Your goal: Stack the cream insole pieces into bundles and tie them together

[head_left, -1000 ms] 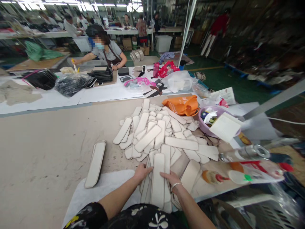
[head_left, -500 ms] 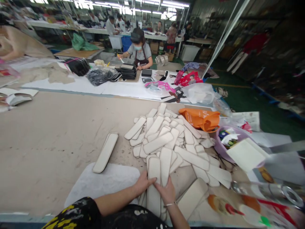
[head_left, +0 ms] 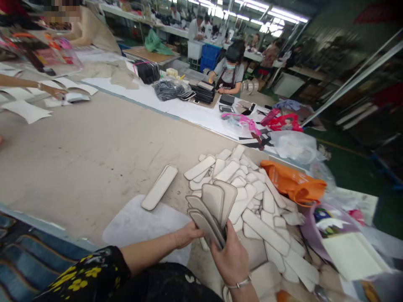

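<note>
A fanned bundle of off-white, rounded-end strips [head_left: 213, 198] is held upright in front of me, tilted a little. My right hand [head_left: 233, 254] wraps around its lower end, and a bracelet shows on that wrist. At the bundle's lower left, my left hand [head_left: 188, 235] pinches the edge of the strips with its thumb in front; its other fingers are partly hidden. Behind and to the right spreads a loose heap of similar strips [head_left: 267, 228]. Left of the heap, a small stack of strips [head_left: 160, 187] lies at a slant, its lower end by a white sheet [head_left: 138, 226].
An orange bag [head_left: 291, 182] and a lilac basin [head_left: 310, 230] with odds and ends border the heap on the right. Across the table a co-worker [head_left: 231, 69] sits behind dark stacked pieces [head_left: 203, 91]. Another person's hand [head_left: 55, 90] touches white pieces at far left.
Both hands have lifted strips off the table and now hold them fanned upright. My view has turned left, bringing another person's arm in at the left.
</note>
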Motion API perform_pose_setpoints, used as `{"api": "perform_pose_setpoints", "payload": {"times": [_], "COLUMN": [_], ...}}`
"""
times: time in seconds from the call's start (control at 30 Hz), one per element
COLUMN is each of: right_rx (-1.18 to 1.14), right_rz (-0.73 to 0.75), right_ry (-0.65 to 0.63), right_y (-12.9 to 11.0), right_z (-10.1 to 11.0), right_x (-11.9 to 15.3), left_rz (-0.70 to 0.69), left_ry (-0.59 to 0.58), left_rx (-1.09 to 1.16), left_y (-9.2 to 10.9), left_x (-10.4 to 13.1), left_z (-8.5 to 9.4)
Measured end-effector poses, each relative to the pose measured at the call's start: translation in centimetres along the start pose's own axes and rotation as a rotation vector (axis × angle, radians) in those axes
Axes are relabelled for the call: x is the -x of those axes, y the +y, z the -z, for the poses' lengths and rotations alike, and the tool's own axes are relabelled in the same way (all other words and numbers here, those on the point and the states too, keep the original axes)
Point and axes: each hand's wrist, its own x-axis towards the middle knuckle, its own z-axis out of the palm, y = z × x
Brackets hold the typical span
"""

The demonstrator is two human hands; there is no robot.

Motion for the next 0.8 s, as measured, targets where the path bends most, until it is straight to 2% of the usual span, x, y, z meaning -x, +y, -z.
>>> {"api": "perform_pose_setpoints", "payload": {"times": [0.07, 0.13, 0.23, 0.33, 0.53, 0.6, 0.67, 0.73, 0.8], "right_rx": [0.001, -0.024, -0.055, -0.091, -0.32, -0.376, -0.404, -0.413, -0.416], "right_rz": [0.132, 0.251, 0.328, 0.347, 0.324, 0.267, 0.225, 0.22, 0.221], "right_ry": [0.016, 0.002, -0.043, -0.087, -0.256, -0.305, -0.3, -0.292, -0.34], "right_y": [-0.8, -1.6, -2.7, -3.6, -4.4, -4.2, -3.8, -3.2, -2.6], "right_z": [-0.3, -1.4, -3.4, -4.4, -4.5, -4.7, -5.2, -5.7, -6.2], "right_x": [-0.4, -0.7, -0.9, -1.2, -2.5, -2.9, -3.2, -3.3, -3.1], "left_rz": [-0.029, -0.042, -0.061, -0.073, 0.015, 0.065, 0.111, 0.144, 0.158], "left_ry": [-0.007, 0.036, 0.128, 0.168, 0.159, 0.143, 0.133, 0.136, 0.15], "left_rx": [0.037, 0.125, 0.239, 0.291, 0.348, 0.352, 0.351, 0.35, 0.347], "left_y": [0.4, 0.1, -0.7, -1.1, -0.5, -0.3, -0.3, -0.5, -0.7], "left_x": [0.5, 1.1, 2.0, 2.9, 4.0, 4.2, 4.2, 4.2, 4.2], "left_z": [1.2, 2.5, 4.3, 5.8, 7.9, 8.4, 8.8, 9.0, 9.3]}}
